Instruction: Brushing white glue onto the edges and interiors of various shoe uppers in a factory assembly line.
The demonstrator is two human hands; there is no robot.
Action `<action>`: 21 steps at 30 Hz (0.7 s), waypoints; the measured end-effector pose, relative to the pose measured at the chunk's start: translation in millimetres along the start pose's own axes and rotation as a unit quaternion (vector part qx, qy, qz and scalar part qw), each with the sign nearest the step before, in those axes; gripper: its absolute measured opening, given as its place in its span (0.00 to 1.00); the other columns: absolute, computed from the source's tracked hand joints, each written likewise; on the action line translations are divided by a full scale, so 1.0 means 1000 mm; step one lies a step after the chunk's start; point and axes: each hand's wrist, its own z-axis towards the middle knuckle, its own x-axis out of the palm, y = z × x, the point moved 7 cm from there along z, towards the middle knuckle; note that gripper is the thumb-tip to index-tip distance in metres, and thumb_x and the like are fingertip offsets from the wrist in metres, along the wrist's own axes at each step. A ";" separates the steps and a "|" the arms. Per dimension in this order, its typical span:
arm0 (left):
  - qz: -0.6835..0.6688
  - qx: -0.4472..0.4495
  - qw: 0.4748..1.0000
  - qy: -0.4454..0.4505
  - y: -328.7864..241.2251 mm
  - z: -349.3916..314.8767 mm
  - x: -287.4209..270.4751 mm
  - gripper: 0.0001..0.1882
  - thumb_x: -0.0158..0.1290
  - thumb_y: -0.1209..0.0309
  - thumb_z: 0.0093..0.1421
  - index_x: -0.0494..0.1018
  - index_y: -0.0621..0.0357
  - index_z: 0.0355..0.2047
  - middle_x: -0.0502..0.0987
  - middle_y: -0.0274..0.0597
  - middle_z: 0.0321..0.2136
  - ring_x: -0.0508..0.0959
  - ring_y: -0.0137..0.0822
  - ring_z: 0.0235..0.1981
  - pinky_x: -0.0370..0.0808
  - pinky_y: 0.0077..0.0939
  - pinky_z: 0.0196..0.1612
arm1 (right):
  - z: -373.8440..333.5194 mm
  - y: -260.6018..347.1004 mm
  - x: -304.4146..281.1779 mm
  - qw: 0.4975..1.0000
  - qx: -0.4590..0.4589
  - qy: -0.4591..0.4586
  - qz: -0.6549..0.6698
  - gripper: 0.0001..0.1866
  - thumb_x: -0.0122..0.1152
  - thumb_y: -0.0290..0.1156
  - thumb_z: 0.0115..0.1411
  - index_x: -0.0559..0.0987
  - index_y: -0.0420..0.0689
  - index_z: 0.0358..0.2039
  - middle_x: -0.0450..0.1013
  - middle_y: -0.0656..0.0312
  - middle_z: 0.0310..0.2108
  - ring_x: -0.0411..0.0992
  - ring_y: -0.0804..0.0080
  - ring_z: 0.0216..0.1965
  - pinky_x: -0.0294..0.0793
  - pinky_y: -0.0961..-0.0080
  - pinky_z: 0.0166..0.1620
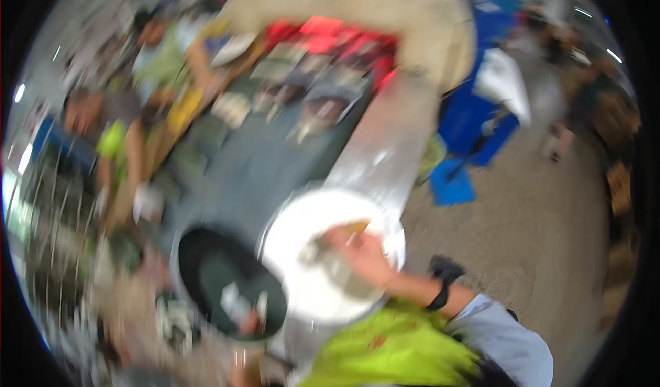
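Motion blurs the whole view. My left hand (251, 322) grips the near rim of a dark round pan (199, 260); its thumb lies inside the rim and the other fingers are hidden. The pan is tilted, and pale patches show on its inner bottom. To its right, my right hand (361, 253) is over a large white round surface (333, 205), which looks like a disc or wide tub. A small brownish-yellow patch (357, 227) shows by the right fingers. Whether they hold it I cannot tell, as they are smeared.
A grey-green work surface (240, 160) runs ahead, with several dark pieces and red bins (323, 33) at its far end. A metal strip (385, 133) edges it. Two people work along the left. Blue containers (467, 112) and a blue dustpan-like piece (452, 182) stand right, beside the floor (522, 249).
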 end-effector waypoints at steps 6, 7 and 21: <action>-0.221 -0.056 0.973 -0.021 0.020 -0.033 -0.006 0.16 0.40 0.74 0.61 0.67 0.66 0.48 0.70 0.46 0.47 0.71 0.36 0.47 0.71 0.27 0.51 | 0.026 0.034 0.016 0.990 -0.123 0.046 0.057 0.10 0.47 0.26 0.64 0.71 0.34 0.42 0.72 0.56 0.41 0.72 0.71 0.42 0.74 0.75 0.46; -0.254 -0.068 0.965 -0.012 0.022 -0.023 -0.004 0.15 0.40 0.76 0.61 0.67 0.66 0.47 0.70 0.46 0.46 0.72 0.36 0.46 0.71 0.26 0.50 | 0.030 0.041 0.029 0.985 -0.147 0.060 0.065 0.10 0.47 0.26 0.64 0.71 0.34 0.42 0.71 0.55 0.41 0.72 0.71 0.42 0.74 0.75 0.46; 0.626 0.274 0.730 -0.007 -0.042 -0.002 0.058 0.08 0.63 0.75 0.44 0.72 0.59 0.20 0.74 0.39 0.20 0.74 0.31 0.21 0.71 0.26 0.25 | 0.013 -0.017 0.037 0.996 -0.042 0.014 0.075 0.11 0.52 0.27 0.61 0.73 0.31 0.39 0.74 0.56 0.32 0.75 0.73 0.33 0.75 0.80 0.36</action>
